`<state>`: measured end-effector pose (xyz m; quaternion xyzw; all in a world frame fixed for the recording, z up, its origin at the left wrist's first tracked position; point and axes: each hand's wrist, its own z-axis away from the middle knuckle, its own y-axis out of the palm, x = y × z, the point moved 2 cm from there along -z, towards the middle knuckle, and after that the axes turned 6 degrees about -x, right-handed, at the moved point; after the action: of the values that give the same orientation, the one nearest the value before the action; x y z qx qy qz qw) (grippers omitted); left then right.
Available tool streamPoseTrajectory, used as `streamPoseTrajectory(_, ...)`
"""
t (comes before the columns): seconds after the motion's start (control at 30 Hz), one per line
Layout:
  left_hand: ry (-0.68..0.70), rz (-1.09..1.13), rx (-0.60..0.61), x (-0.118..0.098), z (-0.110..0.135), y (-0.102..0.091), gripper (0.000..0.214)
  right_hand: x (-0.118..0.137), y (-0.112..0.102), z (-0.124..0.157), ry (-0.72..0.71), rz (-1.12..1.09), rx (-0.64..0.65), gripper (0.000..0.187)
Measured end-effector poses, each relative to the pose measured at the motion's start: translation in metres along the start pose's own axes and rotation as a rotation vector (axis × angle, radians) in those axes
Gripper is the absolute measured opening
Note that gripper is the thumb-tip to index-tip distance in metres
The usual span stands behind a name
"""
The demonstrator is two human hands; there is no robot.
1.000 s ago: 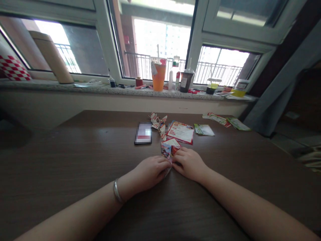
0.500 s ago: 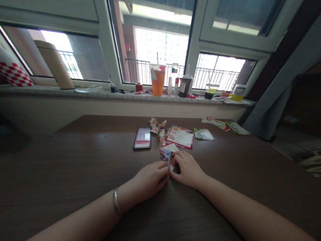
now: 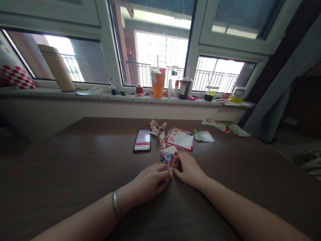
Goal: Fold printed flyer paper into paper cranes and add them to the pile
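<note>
Paper (image 3: pixel 168 157), folded small, is being pinched between the left hand (image 3: pixel 150 180) and right hand (image 3: pixel 189 169), which are pressing together on it atop the table (image 3: pixel 75 174). Farther away, a phone (image 3: pixel 142 140) is lying left and a flyer (image 3: pixel 180 139) is lying right.

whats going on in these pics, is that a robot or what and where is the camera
No robot here: these are a person's own two bare hands, filmed by a camera worn on their head, looking forward and down. The left hand, with a silver bangle at the wrist, and the right hand hold a small folded printed paper on a dark wood-grain table. Just beyond lie a phone, a red-edged leaflet and more folded paper pieces.
</note>
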<state>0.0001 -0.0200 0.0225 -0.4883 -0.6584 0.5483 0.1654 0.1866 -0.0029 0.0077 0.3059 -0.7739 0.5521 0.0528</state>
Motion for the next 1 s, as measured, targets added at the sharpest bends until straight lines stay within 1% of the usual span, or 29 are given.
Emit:
streamPoseTrajectory(0.23,-0.017,0.007,-0.002,0.002,0.001,0.002,0.017,-0.004,-0.003,-0.004,0.059,0.046,-0.039,0.014)
streamPoseTrajectory(0.37,-0.024,0.021,0.002,0.001,0.001,0.001,0.016,-0.006,-0.005,-0.007,0.053,0.093,-0.067,0.011)
streamPoseTrajectory(0.6,-0.036,0.044,0.003,-0.002,0.000,-0.001,0.014,-0.015,-0.001,-0.011,0.064,0.121,-0.118,0.016)
streamPoseTrajectory(0.83,-0.042,0.044,0.009,-0.002,0.000,-0.001,0.012,-0.016,-0.004,-0.015,0.107,0.115,-0.090,0.015)
streamPoseTrajectory(1.0,-0.034,0.050,0.006,0.000,0.001,0.001,0.010,-0.015,-0.006,-0.016,0.154,0.090,-0.097,0.016)
